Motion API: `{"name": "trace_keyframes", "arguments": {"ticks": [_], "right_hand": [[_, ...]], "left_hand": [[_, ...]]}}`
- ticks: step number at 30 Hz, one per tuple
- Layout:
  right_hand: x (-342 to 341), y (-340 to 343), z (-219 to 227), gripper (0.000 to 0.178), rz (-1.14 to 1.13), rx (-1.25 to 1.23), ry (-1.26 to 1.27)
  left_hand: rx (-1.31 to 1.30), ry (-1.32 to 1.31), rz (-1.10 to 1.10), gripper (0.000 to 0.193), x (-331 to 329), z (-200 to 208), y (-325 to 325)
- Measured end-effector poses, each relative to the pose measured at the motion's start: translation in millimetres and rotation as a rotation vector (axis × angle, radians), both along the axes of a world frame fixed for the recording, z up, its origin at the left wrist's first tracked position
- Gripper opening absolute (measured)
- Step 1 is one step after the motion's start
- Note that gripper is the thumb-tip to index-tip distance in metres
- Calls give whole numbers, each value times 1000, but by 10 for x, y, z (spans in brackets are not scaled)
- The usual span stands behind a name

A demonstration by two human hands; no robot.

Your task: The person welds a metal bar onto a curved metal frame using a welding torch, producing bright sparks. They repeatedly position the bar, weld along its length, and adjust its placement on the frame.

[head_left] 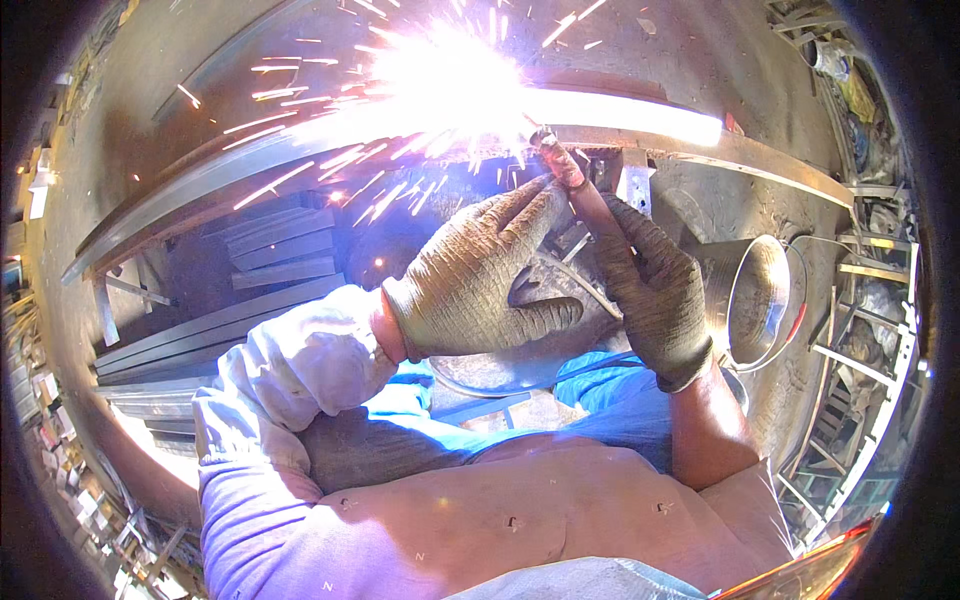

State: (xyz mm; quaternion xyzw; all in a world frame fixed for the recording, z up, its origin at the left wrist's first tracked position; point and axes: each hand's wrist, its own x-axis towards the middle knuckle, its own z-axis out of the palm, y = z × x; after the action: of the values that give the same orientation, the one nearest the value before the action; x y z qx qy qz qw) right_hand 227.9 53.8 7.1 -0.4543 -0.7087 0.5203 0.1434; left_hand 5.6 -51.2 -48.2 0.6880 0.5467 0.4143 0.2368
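My right hand (655, 295), in a worn grey-brown work glove, is closed round a welding torch (592, 205). The torch points up and left, and its tip meets a glaring white arc (445, 85) at a long steel bar (780, 165). The arc's glare hides the join itself. My left hand (480, 270) wears a matching glove. Its fingers stretch forward with their tips beside the torch's neck, seemingly touching it, and its thumb stands apart. A pale sleeve (320, 345) covers my left forearm; bare skin shows on my right.
Sparks fly from the arc, mostly leftward and upward. Several long steel bars (200, 335) lie stacked at left, below the long bar. A metal bucket (758, 300) with a wire handle stands at right. Beyond it is a metal frame (855, 365) among clutter. Loose pieces (60, 430) crowd the left rim.
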Motion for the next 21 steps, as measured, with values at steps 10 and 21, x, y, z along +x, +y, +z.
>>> {"name": "trace_keyframes", "arguments": {"ticks": [10, 21], "right_hand": [[20, 20, -20, 46, 1, -66, -20], [24, 1, -6, 45, 19, -56, -75]], "left_hand": [[-56, 27, -16, 108, -10, -23, -18], [-87, 11, -47, 118, -21, 73, -28]]}}
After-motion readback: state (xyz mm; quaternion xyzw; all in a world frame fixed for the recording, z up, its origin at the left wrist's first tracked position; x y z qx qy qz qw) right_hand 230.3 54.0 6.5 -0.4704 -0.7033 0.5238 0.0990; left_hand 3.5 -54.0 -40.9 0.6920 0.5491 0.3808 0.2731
